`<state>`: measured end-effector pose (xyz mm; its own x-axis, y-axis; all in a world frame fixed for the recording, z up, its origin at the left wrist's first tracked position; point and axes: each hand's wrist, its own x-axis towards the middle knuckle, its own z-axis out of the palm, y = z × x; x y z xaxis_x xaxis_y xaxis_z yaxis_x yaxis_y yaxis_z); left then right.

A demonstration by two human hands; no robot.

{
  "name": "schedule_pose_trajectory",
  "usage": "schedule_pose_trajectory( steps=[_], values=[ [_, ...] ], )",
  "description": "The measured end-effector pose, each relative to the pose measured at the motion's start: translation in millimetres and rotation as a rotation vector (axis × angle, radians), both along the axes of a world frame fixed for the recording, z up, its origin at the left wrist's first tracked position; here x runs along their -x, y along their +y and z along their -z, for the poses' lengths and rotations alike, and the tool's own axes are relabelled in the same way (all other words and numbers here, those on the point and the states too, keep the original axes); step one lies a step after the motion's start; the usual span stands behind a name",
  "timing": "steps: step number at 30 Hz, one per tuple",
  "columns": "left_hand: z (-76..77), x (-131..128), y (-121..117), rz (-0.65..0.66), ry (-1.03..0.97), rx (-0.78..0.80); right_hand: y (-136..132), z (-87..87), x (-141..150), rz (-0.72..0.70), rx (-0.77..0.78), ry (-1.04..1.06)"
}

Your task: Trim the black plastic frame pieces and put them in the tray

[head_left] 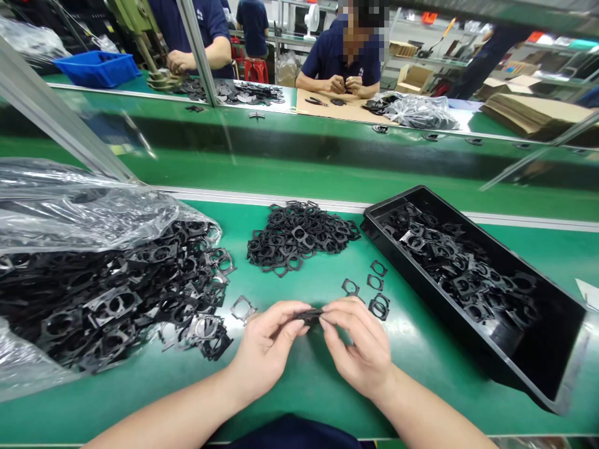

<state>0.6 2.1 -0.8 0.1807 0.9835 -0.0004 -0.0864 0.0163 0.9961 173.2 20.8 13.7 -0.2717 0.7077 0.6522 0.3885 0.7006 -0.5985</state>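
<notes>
Here we go: your left hand (266,349) and your right hand (360,349) are up front and meeting over the green table (309,399), and between them sits a small black frame (309,314), seen almost edge-on. Both sets of fingers are closed narrow on it: your left fingers (290,315) pinch one end, your right fingers (339,318) pinch the other, and the part is just above the table, not touching it as far as this view shows.

To your left, a big heap of black square frames with round openings (116,293) spills from a crumpled transparent plastic bag (79,212). One loose frame (243,308) lies just beside your left hand, right off the edge of that heap!

Straight ahead, a smaller pile of the same frames (297,237) sits alone on the green surface. Closer to your right hand, a little scatter of frames (369,287) lies between you and a black rectangular tray (503,248), set at an angle, with more frames lying jumbled at its far end.

Across the line, past a transparent panel, a person in a navy shirt (346,62) works with both hands together over a cardboard sheet (337,106), with a pair of pliers (316,101) lying on it. Further left, another person (196,37) has a hand on a pile of black frames (234,92), near a blue plastic crate (98,68).
</notes>
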Motion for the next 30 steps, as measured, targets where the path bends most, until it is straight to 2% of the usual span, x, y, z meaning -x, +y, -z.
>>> schedule_pose_trajectory(
  steps=[3, 7, 10, 15, 18, 23, 30],
  values=[
    [0.5, 0.3, 0.4, -0.009, -0.012, -0.007, -0.7, 0.7, 0.2, 0.021, 0.057, 0.029],
    [-1.2, 1.4, 1.7, -0.003, -0.051, 0.000, -1.0, -0.1, -0.5, -0.004, 0.213, 0.056],
    [-3.6, 1.3, 2.6, 0.007, -0.079, 0.042, 0.2, -1.5, -1.5, -0.047, 0.287, 0.063],
    [-7.1, -2.4, 5.2, 0.035, -0.130, 0.132, 2.5, -2.6, -1.4, -0.027, 0.453, 0.097],
    [-9.7, -5.0, 7.4, -0.012, -0.172, 0.202, 3.0, -1.5, 0.0, -0.021, 0.525, 0.109],
    [-11.5, -5.9, 10.3, -0.095, -0.262, 0.260, 1.9, 2.0, 2.5, -0.047, 0.550, 0.153],
    [-9.2, -5.4, 11.8, -0.090, -0.355, 0.312, 1.9, 3.3, 6.6, -0.047, 0.520, 0.109]
  ],
)
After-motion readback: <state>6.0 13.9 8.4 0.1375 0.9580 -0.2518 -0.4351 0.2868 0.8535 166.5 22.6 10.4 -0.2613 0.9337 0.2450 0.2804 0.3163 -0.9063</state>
